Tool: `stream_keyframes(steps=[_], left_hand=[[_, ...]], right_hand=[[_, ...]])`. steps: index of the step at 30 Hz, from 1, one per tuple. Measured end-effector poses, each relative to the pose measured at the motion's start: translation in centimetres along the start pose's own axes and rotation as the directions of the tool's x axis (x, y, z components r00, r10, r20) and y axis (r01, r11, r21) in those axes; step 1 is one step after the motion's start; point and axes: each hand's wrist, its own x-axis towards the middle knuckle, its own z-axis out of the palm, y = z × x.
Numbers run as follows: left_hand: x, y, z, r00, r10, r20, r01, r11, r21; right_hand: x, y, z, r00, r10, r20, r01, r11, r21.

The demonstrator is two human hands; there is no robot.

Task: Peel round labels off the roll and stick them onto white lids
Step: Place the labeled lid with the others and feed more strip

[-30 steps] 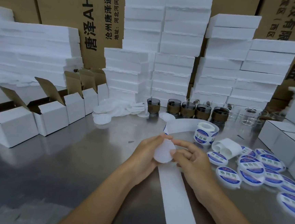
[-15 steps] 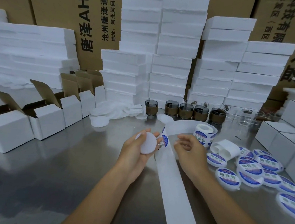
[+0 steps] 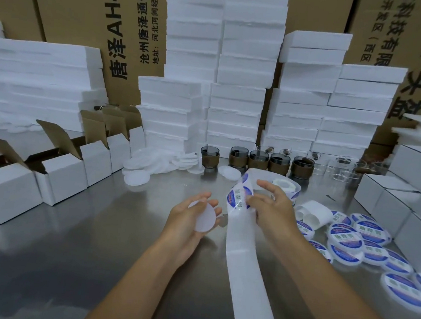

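— What's in your hands?
— My left hand holds a bare white lid just above the table, fingers curled behind it. My right hand pinches a round label that curls up off the backing strip.
— And the roll?
— The roll stands just behind my right hand. Labelled lids lie to its right, and plain lids are piled further back on the left.

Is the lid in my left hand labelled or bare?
Bare: the lid shows plain white, and the right hand pinches the label beside it.
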Motion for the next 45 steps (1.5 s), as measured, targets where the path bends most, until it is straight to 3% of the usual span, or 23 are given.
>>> stream_keyframes(steps=[4, 11, 19, 22, 24, 27, 29, 30, 37, 45], left_hand=[[-0.6, -0.3, 0.7, 0.993, -0.078, 0.090, 0.067, 0.991, 0.119], [-1.7, -1.5, 2.7, 0.959, -0.152, 0.238, 0.051, 0.922, 0.384], [-1.7, -3.1, 4.0, 0.998, 0.017, 0.059, -0.033, 0.959, 0.283], [-1.6, -3.1, 3.6, 0.999, 0.050, 0.020, -0.053, 0.959, 0.279], [-1.4, -3.1, 3.3, 0.998, 0.061, 0.023, -0.065, 0.956, 0.286], [-1.4, -3.1, 3.3, 0.996, 0.058, 0.063, -0.074, 0.951, 0.300], [-1.4, -3.1, 3.5, 0.994, 0.043, 0.099, -0.069, 0.958, 0.277], [-1.4, -3.1, 3.5, 0.993, 0.034, 0.117, -0.064, 0.961, 0.269], [-1.4, -2.8, 3.3, 0.986, -0.011, 0.169, -0.049, 0.937, 0.345], [-1.4, -2.7, 3.2, 0.991, -0.008, 0.135, -0.042, 0.932, 0.360]], right_hand=[[-2.2, -0.1, -2.6, 1.000, 0.009, 0.006, -0.010, 0.988, 0.156], [-5.0, 2.4, -4.2, 0.999, 0.041, 0.013, -0.042, 0.983, 0.180], [-4.9, 2.4, -4.2, 1.000, 0.006, -0.005, -0.005, 0.998, 0.068], [-4.8, 2.6, -4.3, 0.992, -0.112, -0.065, 0.105, 0.990, -0.097], [-4.7, 2.8, -4.6, 0.943, -0.322, -0.078, 0.282, 0.904, -0.321], [-4.9, 2.5, -4.8, 0.789, -0.610, 0.077, 0.523, 0.599, -0.606], [-4.9, 2.5, -4.8, 0.684, -0.703, 0.195, 0.593, 0.380, -0.710], [-4.8, 2.6, -4.8, 0.656, -0.721, 0.224, 0.601, 0.319, -0.733], [-4.8, 2.7, -5.0, 0.660, -0.712, 0.239, 0.607, 0.317, -0.729], [-4.9, 2.5, -4.9, 0.647, -0.718, 0.255, 0.607, 0.283, -0.742]])
